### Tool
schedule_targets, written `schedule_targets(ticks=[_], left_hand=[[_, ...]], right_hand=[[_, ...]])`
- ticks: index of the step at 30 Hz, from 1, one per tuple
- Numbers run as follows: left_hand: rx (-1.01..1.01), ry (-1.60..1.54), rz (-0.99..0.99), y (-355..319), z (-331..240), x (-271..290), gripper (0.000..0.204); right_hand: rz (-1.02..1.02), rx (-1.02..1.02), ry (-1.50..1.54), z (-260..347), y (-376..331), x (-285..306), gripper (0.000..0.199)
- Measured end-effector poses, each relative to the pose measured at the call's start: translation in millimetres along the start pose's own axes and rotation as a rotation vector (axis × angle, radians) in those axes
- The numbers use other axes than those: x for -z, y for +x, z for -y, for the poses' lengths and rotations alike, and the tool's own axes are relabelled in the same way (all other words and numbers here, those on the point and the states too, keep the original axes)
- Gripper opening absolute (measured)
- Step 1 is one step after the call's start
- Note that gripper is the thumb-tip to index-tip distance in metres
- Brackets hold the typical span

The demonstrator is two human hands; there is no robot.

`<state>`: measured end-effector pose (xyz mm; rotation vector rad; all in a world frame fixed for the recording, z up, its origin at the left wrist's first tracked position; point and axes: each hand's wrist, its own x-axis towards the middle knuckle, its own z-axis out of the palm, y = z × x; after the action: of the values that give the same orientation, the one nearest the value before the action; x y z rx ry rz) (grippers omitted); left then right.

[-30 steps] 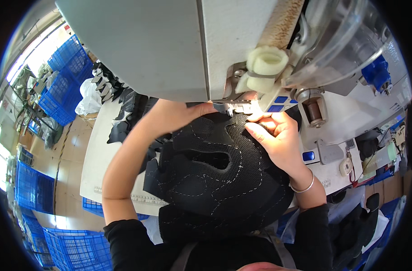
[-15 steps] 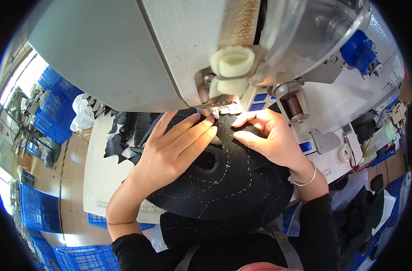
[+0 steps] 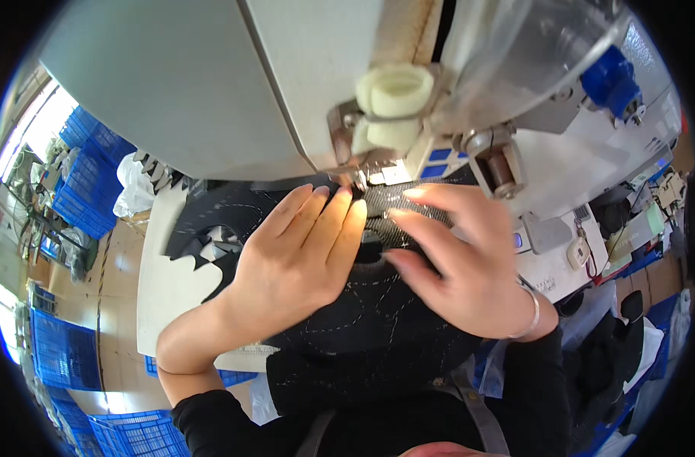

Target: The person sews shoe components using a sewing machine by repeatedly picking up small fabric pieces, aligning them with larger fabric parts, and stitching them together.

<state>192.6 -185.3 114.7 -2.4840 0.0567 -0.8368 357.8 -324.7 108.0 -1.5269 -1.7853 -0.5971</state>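
- Table: white, flat top; its left edge runs bare down to the floor side, and a pale strip shows under my left forearm.
- Machine: grey-white sewing head filling the upper view, directly over my fingertips; a cream spool sits on its front, a clear guard to the right of it.
- Needle area: small metal foot just above my left fingertips, touching the cloth.
- Cloth: black piece with pale dotted stitch lines, lying flat on the table under both hands; its far end reaches under the foot, its near end hangs toward my body.
- My left hand: palm down, fingers straight and held together, pressing flat on the cloth; it grips nothing.
- My right hand: palm down, fingers spread and slightly bent, tips resting on the cloth just right of the foot; it grips nothing. A thin bangle circles the wrist.
- Gap between the hands: narrow, with a strip of cloth showing.
- Cut pieces: black, jagged-edged, piled on the table left of my left hand, near but apart from it.
- Room, left: blue crates stacked along a tan floor, well apart from the table.
- Room, right: machine base with a blue knob and small parts on a crowded bench.
- Open room: table to the left of the cloth; the machine closes the space above and ahead.
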Motion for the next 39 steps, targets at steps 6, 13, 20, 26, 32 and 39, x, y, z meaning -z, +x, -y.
schedule_targets(ticks=[6, 13, 20, 26, 32, 39], left_hand=[[0.445, -0.769, 0.146, -14.2, 38.7, 25.1, 0.025], [0.857, -1.432, 0.474, -28.3, 38.5, 10.7, 0.071], [0.722, -1.164, 0.231, -45.6, 10.1, 11.2, 0.063], [0.836, -1.165, 0.222, -50.3, 1.0, 10.4, 0.065], [0.665, -0.918, 0.180, -53.3, -1.6, 12.0, 0.066], [0.821, -1.149, 0.107, -54.6, -13.1, 4.9, 0.063]], right_hand=[[0.115, -0.002, -0.043, -19.3, 5.4, -30.9, 0.027], [-0.091, -0.145, 0.191, -29.5, -3.6, -38.3, 0.027], [0.005, -0.078, 0.182, -33.1, -2.6, -31.2, 0.025], [-0.075, -0.103, 0.317, -36.1, -3.0, -32.9, 0.028], [-0.209, -0.097, 0.262, -41.4, -7.6, -44.7, 0.025], [-0.178, -0.120, 0.247, -51.0, -5.4, -47.6, 0.029]])
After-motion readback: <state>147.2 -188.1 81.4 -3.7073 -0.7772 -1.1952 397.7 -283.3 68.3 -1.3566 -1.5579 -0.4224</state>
